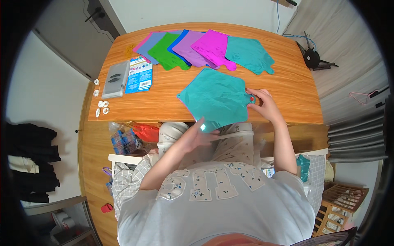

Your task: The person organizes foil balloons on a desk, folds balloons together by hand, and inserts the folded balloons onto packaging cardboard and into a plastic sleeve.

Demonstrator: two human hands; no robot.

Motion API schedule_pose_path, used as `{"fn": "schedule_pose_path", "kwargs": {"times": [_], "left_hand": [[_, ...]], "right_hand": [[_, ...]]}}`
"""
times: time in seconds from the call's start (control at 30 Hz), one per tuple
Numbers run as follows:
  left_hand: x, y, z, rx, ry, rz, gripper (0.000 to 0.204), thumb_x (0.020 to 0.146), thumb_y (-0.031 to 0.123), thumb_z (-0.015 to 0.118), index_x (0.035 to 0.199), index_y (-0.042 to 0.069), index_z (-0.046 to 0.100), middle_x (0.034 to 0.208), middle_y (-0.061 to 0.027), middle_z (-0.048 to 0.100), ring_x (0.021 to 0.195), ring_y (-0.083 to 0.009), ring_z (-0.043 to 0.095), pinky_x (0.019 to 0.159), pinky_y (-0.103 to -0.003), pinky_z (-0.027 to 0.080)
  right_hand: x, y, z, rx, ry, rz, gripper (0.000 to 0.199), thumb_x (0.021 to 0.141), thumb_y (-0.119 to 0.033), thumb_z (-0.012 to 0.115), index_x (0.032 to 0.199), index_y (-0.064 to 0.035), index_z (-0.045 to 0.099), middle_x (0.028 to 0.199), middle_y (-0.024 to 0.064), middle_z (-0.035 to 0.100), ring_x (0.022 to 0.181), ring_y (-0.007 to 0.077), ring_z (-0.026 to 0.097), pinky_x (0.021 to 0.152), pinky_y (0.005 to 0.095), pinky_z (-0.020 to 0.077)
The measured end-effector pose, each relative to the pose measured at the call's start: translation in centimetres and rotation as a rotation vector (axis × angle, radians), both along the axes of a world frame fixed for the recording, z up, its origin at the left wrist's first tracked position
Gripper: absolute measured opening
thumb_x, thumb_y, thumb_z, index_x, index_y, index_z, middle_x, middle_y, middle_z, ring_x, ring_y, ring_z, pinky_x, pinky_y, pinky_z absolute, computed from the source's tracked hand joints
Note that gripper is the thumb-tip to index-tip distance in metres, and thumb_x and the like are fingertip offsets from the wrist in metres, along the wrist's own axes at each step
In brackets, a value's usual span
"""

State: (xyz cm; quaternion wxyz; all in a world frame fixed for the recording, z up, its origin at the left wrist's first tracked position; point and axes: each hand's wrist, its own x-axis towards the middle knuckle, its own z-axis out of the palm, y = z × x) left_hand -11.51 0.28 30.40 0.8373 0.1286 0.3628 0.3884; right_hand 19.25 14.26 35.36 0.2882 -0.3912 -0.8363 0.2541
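Observation:
A flat, uninflated teal foil balloon (215, 98) with pointed corners lies over the front of the table, its lowest corner hanging past the edge. A thin purple rim shows along its border. My right hand (264, 105) pinches the small tab at the balloon's right end, where a red mark shows. Just below the table edge, my left hand (199, 138) is somewhat blurred, with thumb and fingers apart beside the balloon's lowest corner. Whether it touches that corner I cannot make out.
Along the back lie more flat foil balloons: green (167, 51), purple (191, 49), magenta (211, 45) and teal (249, 53). At left are a clear plastic case (115, 82), a blue printed card pack (139, 78) and several white rolls (104, 104). A black router (312, 57) stands beyond the right edge.

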Motion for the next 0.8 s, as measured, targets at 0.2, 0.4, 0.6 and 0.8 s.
{"fn": "schedule_pose_path", "kwargs": {"times": [0.2, 0.4, 0.6, 0.8], "left_hand": [[0.7, 0.9, -0.7, 0.117, 0.201, -0.034, 0.04, 0.104, 0.043, 0.053, 0.123, 0.008, 0.055, 0.096, -0.0125, 0.073, 0.071, -0.0175, 0.07, 0.048, -0.026, 0.053], [-0.3, 1.1, -2.4, 0.071, 0.301, -0.004, 0.032, 0.102, 0.041, 0.057, 0.106, 0.009, 0.059, 0.082, -0.0096, 0.071, 0.056, -0.0129, 0.063, 0.04, -0.023, 0.044], [-2.1, 0.1, -5.4, 0.035, 0.351, -0.156, 0.031, 0.102, 0.038, 0.058, 0.105, 0.008, 0.059, 0.08, -0.0119, 0.071, 0.053, -0.0159, 0.064, 0.042, -0.025, 0.048], [-1.0, -0.1, -7.0, 0.111, 0.207, -0.172, 0.037, 0.103, 0.033, 0.055, 0.121, 0.001, 0.053, 0.089, -0.0168, 0.072, 0.062, -0.0243, 0.07, 0.05, -0.03, 0.059]], "right_hand": [[0.3, 0.0, -0.3, 0.011, -0.01, 0.012, 0.06, 0.079, -0.009, 0.082, 0.135, -0.0127, 0.063, 0.119, 0.0003, 0.068, 0.096, 0.0178, 0.052, 0.073, 0.0289, 0.0452], [1.7, -2.3, -0.7, -0.027, -0.022, -0.124, 0.053, 0.079, -0.013, 0.083, 0.128, -0.0069, 0.064, 0.117, 0.0074, 0.067, 0.096, 0.0201, 0.055, 0.076, 0.0305, 0.0476], [2.7, -7.3, -1.7, -0.435, -0.215, -0.245, 0.053, 0.075, -0.018, 0.085, 0.12, -0.0029, 0.062, 0.113, 0.014, 0.066, 0.099, 0.0243, 0.061, 0.082, 0.0346, 0.0501], [1.1, -7.7, -4.1, -0.337, -0.139, -0.325, 0.056, 0.071, -0.016, 0.083, 0.12, -0.0021, 0.06, 0.11, 0.0184, 0.067, 0.103, 0.0323, 0.066, 0.088, 0.0395, 0.0514]]}}
